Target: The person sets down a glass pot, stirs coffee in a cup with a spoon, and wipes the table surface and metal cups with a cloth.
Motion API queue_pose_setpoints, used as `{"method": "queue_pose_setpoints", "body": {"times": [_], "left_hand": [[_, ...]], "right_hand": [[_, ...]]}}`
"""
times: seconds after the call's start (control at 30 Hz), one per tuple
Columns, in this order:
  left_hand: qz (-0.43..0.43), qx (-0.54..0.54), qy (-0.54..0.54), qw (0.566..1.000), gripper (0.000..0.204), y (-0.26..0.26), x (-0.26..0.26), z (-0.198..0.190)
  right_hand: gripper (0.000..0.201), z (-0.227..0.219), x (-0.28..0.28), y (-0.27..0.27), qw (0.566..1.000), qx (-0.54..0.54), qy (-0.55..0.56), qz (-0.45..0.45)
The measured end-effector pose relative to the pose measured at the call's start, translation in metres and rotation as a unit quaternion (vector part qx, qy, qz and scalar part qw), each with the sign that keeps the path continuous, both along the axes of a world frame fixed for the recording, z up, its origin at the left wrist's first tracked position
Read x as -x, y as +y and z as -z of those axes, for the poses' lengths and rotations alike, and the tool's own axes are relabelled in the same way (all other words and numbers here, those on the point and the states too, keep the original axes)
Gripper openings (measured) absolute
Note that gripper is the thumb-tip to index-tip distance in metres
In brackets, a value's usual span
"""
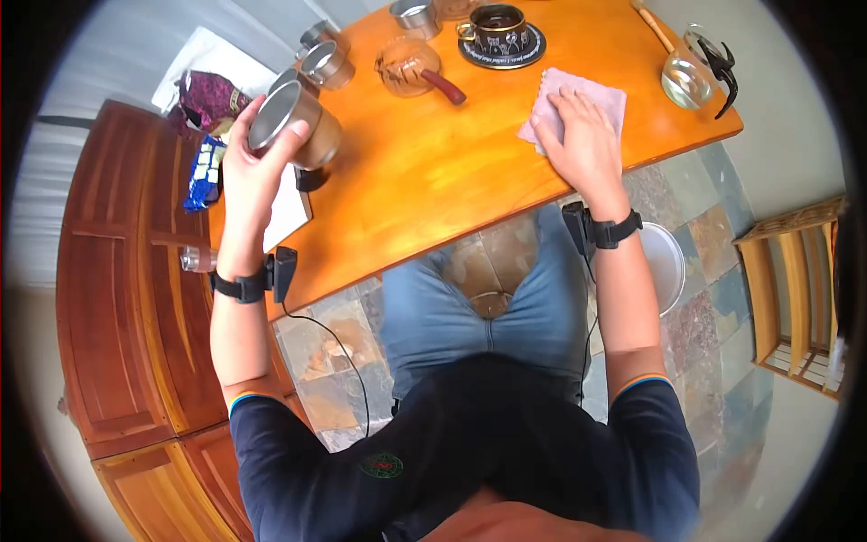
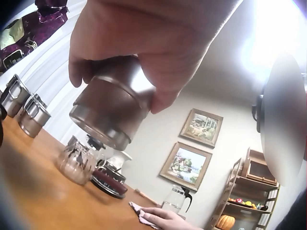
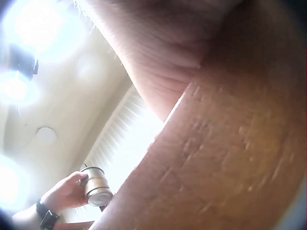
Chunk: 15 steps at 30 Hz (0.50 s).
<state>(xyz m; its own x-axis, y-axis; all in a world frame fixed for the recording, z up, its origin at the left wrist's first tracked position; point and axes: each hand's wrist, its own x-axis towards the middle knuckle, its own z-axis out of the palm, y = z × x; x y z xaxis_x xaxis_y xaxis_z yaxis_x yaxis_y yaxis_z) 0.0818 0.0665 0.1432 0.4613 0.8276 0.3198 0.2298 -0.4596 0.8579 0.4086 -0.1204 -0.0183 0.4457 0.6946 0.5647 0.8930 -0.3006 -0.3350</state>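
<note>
My left hand [image 1: 248, 176] grips a metal canister [image 1: 318, 135] over the table's left side, fingers and thumb around its upper part. Its mouth tilts toward me in the head view. From the left wrist view, the canister [image 2: 112, 103] is held above the tabletop, its base facing the camera. At the right, my right hand [image 1: 582, 144] lies flat with fingers extended on a folded pink cloth [image 1: 607, 98], near the table's front edge. The right wrist view shows mostly palm and table edge, with the canister [image 3: 97, 187] small beyond; the cloth is hidden there.
Beyond the canister stand metal cups [image 1: 327, 65] and a glass pot with a red handle [image 1: 442, 88]. A black mug [image 1: 499, 32] sits on its saucer at the back. A glass carafe [image 1: 686, 81] is at the right; a purple bag [image 1: 209, 101] lies far left.
</note>
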Motion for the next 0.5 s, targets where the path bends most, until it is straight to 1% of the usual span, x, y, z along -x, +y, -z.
{"method": "queue_pose_setpoints", "body": {"times": [0.03,0.1,0.13,0.17,0.23,0.27,0.3,0.37,0.43,0.5], "left_hand": [[-0.002,0.006,-0.002,1.0,0.081,0.016,-0.006,-0.005],[-0.025,0.004,0.004,1.0,0.079,0.032,-0.03,-0.022],[-0.031,-0.014,0.035,0.999,0.081,0.038,-0.042,-0.032],[-0.05,-0.062,0.071,0.994,0.087,0.066,-0.046,-0.028],[-0.091,-0.098,0.095,0.986,0.094,0.086,-0.07,-0.032],[-0.086,-0.082,0.11,0.987,0.096,0.112,-0.079,-0.027],[-0.105,-0.096,0.094,0.985,0.099,0.115,-0.092,-0.024],[-0.144,-0.132,0.145,0.97,0.103,0.159,-0.111,-0.011],[-0.132,-0.123,0.146,0.973,0.106,0.17,-0.13,-0.007],[-0.174,-0.137,0.202,0.954,0.105,0.176,-0.147,0.0]], "right_hand": [[0.05,-0.001,0.0,0.0,1.0,0.006,0.006,-0.002],[0.049,-0.002,0.0,0.0,1.0,-0.006,0.009,0.001],[0.049,-0.002,0.0,0.0,1.0,-0.004,0.013,0.0],[0.048,-0.003,0.001,-0.001,1.0,0.0,0.016,-0.001],[0.046,-0.004,0.003,0.0,1.0,-0.013,0.018,0.004],[0.046,-0.003,0.003,0.0,1.0,-0.011,0.026,0.003],[0.046,-0.004,0.002,0.0,0.999,-0.009,0.033,0.002],[0.044,-0.007,0.002,-0.001,0.999,-0.019,0.029,0.01],[0.042,-0.007,0.002,0.0,0.999,-0.021,0.04,0.012],[0.04,-0.007,0.003,0.0,0.999,-0.028,0.039,0.023]]}}
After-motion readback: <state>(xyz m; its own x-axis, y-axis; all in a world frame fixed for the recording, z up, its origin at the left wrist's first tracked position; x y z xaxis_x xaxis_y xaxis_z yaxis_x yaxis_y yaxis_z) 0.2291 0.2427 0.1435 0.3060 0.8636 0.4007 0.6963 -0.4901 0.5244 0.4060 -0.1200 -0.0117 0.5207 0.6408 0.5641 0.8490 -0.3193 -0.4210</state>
